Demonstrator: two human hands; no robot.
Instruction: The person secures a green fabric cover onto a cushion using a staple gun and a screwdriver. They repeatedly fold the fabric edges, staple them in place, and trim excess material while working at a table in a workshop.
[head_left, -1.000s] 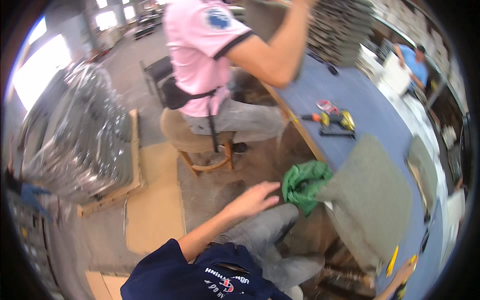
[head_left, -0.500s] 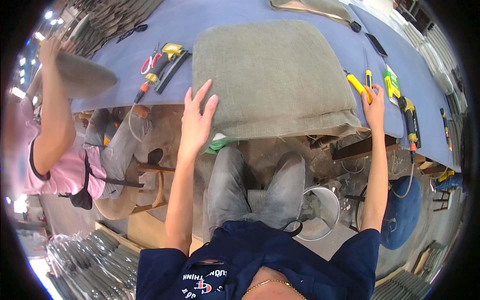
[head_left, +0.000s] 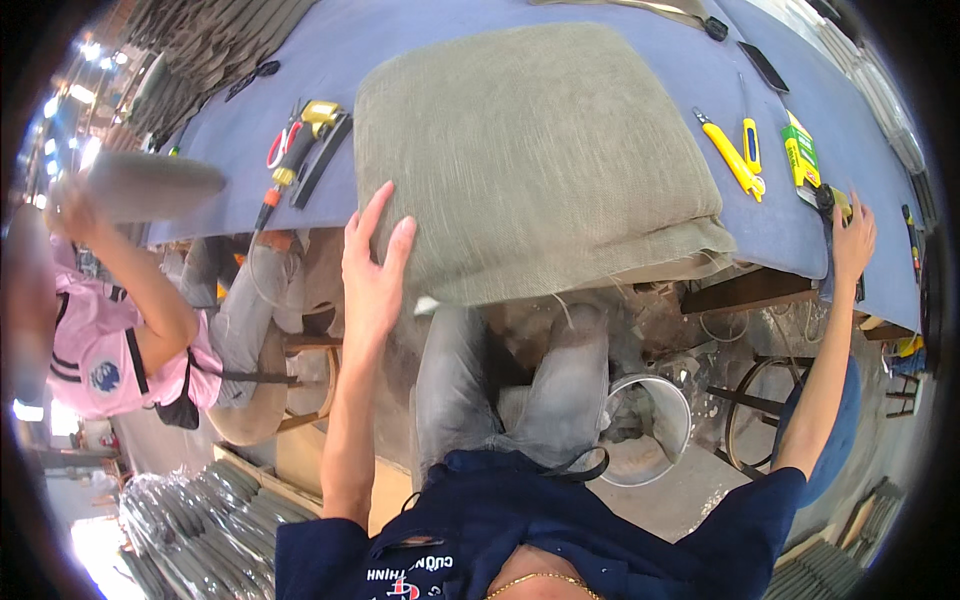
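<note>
A grey-green upholstered cushion (head_left: 530, 150) lies on the blue-covered table, its loose fabric edge and a few threads hanging toward me. My left hand (head_left: 375, 270) is open at the cushion's near left edge, fingers spread against its side. Far to the right, my right hand (head_left: 852, 245) has its fingers curled round a yellow and black staple gun (head_left: 836, 203), mostly hidden by the hand. Between the cushion and that hand lie yellow-handled cutters (head_left: 733, 160), a yellow slim-handled tool (head_left: 751, 148) and a yellow-green box (head_left: 801, 158).
Left of the cushion rest another staple gun (head_left: 297, 150) with a hose and red-handled scissors (head_left: 281, 148). A co-worker in pink (head_left: 120, 340) handles a cushion at the left. A phone (head_left: 763, 67) lies farther back. A metal bucket (head_left: 677, 440) and a blue stool (head_left: 838, 430) stand below.
My right hand has left the yellow cutters and moved right to the staple gun. My left hand stays by the cushion, which appears slightly shifted left. The co-worker's arm has lowered.
</note>
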